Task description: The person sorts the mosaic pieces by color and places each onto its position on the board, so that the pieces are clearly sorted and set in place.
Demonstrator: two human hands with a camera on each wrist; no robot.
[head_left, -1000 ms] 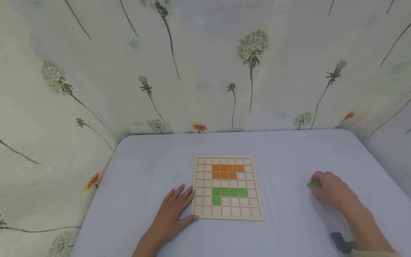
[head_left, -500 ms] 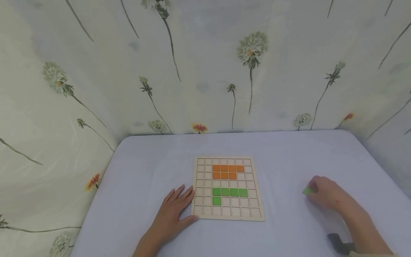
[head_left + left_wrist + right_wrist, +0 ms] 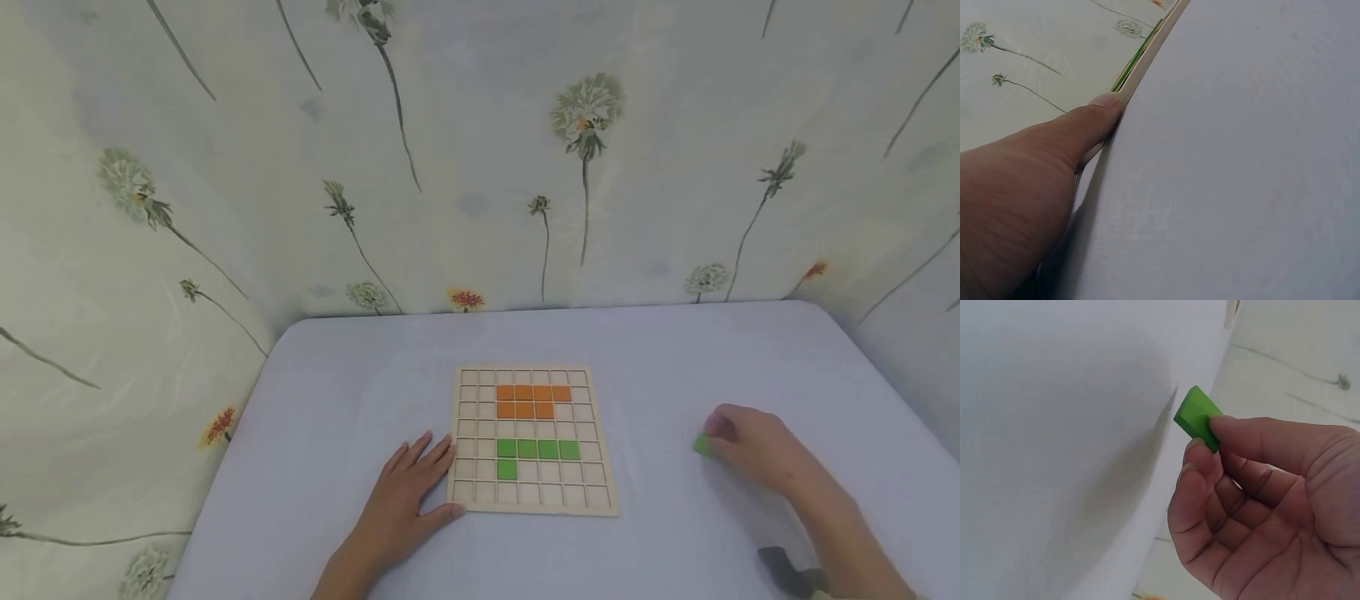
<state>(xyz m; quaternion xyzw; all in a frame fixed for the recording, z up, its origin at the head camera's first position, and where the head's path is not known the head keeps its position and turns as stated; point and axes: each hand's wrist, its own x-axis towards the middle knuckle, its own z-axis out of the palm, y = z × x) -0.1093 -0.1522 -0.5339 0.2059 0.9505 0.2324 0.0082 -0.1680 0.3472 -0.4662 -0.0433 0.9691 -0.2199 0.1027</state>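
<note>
In the head view a square wooden grid board (image 3: 607,492) lies on the table. Orange tiles (image 3: 524,401) fill two rows of its upper cells. Green tiles (image 3: 527,449) form a row lower down, with one more below the row's left end. My left hand (image 3: 405,496) rests flat at the board's left side, fingers spread, thumb at the lower left corner; the left wrist view shows the thumb (image 3: 1094,115) against the board's edge. To the right of the board, my right hand (image 3: 757,450) pinches a green square tile (image 3: 1197,415) between thumb and fingertips, above the tabletop.
A white cloth covers the table (image 3: 360,367). Behind and at the sides hangs a flower-printed curtain (image 3: 480,167). A dark strap-like object (image 3: 783,571) shows beneath my right forearm.
My right hand has moved left toward the board, carrying the green tile. My left hand and the tiles on the board have stayed in place.
</note>
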